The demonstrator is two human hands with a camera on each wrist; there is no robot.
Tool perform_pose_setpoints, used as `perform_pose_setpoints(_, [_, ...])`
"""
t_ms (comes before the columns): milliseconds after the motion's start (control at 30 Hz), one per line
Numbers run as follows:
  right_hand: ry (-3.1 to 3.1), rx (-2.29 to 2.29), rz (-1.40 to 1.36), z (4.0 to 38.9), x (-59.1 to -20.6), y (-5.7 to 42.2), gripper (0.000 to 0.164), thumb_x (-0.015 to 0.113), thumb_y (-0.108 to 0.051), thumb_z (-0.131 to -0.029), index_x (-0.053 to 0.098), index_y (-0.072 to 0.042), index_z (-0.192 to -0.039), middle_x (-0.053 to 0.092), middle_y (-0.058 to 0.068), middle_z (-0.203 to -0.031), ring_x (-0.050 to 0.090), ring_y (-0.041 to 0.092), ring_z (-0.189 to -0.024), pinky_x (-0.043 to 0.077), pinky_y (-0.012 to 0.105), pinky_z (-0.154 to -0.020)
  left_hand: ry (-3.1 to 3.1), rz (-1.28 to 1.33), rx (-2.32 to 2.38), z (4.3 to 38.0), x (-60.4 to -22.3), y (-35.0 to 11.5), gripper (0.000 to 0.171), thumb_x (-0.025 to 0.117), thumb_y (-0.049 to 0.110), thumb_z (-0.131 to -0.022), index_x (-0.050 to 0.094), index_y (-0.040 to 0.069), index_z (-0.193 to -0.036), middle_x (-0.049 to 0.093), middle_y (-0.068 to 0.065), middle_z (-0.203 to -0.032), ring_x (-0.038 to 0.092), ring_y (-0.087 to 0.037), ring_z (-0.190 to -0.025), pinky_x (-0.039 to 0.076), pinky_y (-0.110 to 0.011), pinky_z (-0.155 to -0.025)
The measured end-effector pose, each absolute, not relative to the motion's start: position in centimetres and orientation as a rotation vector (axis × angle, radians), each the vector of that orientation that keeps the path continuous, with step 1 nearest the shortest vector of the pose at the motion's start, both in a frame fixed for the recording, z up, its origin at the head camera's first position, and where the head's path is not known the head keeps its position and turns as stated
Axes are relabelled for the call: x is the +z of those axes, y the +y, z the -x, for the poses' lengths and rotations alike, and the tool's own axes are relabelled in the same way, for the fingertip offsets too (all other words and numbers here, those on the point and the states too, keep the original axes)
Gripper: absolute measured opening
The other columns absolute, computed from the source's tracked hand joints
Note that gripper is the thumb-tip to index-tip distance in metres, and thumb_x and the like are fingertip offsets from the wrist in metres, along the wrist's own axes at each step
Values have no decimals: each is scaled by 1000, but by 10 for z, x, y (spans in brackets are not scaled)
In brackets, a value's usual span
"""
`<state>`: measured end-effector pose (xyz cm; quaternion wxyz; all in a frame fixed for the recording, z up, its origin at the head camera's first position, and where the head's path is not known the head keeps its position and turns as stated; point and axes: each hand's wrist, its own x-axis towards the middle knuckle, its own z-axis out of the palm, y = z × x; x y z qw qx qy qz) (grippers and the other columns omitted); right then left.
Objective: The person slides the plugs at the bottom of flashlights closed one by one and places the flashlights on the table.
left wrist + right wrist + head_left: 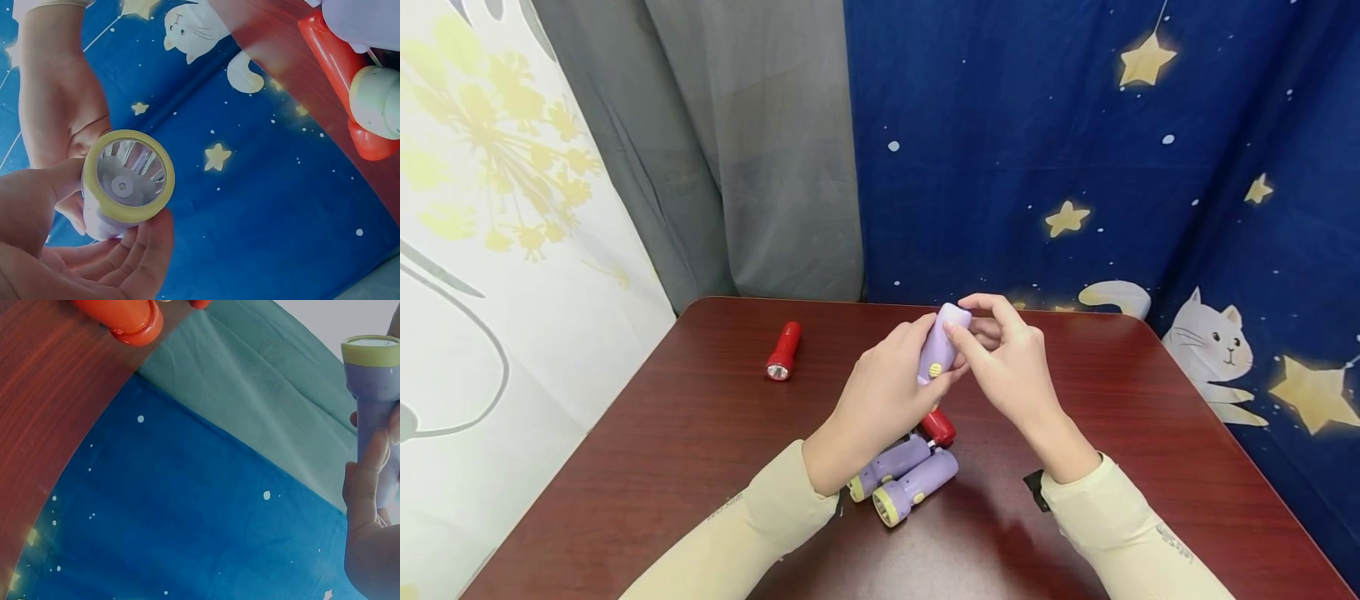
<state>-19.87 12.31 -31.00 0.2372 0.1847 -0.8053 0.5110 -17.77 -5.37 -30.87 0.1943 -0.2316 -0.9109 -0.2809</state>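
Head view shows three purple flashlights: one, the held flashlight [937,343], is up above the surface [700,467], with the left hand [883,375] curled round its body and the right hand [1017,360] pinching its tail end. The other two, the lying pair [927,477], rest side by side below. One red flashlight [786,350] lies well apart, leftward; one red item [937,427] near the pair, partly hidden, is probably another flashlight.
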Motion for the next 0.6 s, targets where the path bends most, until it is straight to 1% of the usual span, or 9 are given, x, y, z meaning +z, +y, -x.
perform_pose_setpoints(133, [-2221, 1412, -481, 200, -313, 123, 32, 79, -20, -98, 67, -7, -125, 82, 17, -108, 83, 26, -90, 59, 12, -73, -2544, 654, -809, 177, -311, -54, 66, 83, 34, -94, 56, 6, -148, 72, -8, -116, 72, -18, -93, 66, -35, -80])
perform_pose_setpoints(233, [-2236, 1441, -466, 200, -313, 123, 32, 79, -22, -98, 67, -7, -124, 82, 16, -106, 82, 23, -81, 61, 16, -69, -2544, 654, -823, 177, -309, -55, 65, 82, 31, -94, 56, 6, -148, 73, -9, -116, 72, -19, -91, 65, -36, -78])
perform_pose_setpoints(333, [-2255, 1497, -450, 201, -313, 123, 35, 79, -24, -98, 65, -7, -126, 82, 16, -104, 79, 16, -74, 62, 21, -66, -2549, 651, -821, 177, -308, -55, 64, 82, 29, -95, 56, 5, -148, 73, -9, -115, 72, -19, -90, 65, -36, -78])
perform_pose_setpoints(400, [-2271, 1522, -438, 202, -313, 123, 37, 79, -24, -98, 64, -8, -127, 82, 16, -106, 80, 15, -77, 63, 22, -68, -2558, 644, -826, 177, -307, -55, 64, 82, 29, -94, 56, 5, -148, 74, -10, -116, 73, -20, -91, 65, -37, -78])
perform_pose_setpoints(500, [-2292, 1560, -427, 203, -313, 124, 39, 78, -23, -99, 62, -8, -132, 80, 18, -112, 80, 10, -81, 63, 23, -69, -2578, 633, -844, 179, -306, -56, 64, 83, 29, -94, 57, 5, -147, 75, -10, -119, 75, -21, -94, 66, -37, -82])
perform_pose_setpoints(533, [-2300, 1572, -427, 203, -313, 124, 40, 76, -22, -100, 61, -7, -134, 80, 18, -114, 80, 11, -81, 64, 23, -70, -2588, 625, -857, 180, -305, -57, 64, 83, 29, -94, 57, 5, -147, 75, -10, -120, 75, -21, -95, 66, -37, -82])
perform_pose_setpoints(600, [-2319, 1613, -435, 204, -314, 124, 41, 73, -21, -102, 57, -7, -138, 79, 20, -116, 79, 13, -77, 65, 26, -69, -2610, 608, -891, 183, -303, -59, 65, 84, 29, -93, 58, 5, -147, 77, -10, -120, 76, -20, -94, 67, -37, -82])
